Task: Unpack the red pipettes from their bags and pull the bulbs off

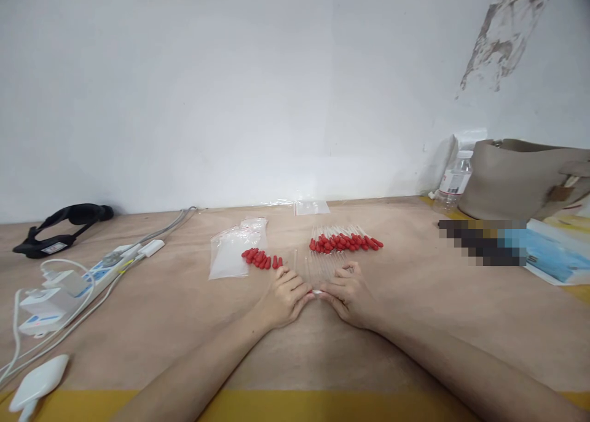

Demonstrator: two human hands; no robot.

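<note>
Plainly, on the brown tabletop [198,330], the left hand [286,296] and the right hand [353,296] were close together, with loose clear tubes [325,265] lying just beyond them. Between the hands was one slim tube [317,292] — both sets of fingertips clamped on it, its ends hidden. It looked light, stiff, slick and perhaps brittle, so a gentle hold near each end — in line, without bending — seemed best.

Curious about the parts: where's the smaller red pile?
In the head view, the smaller red pile lies left of centre, beside the translucent bags and just beyond the left hand.
</note>
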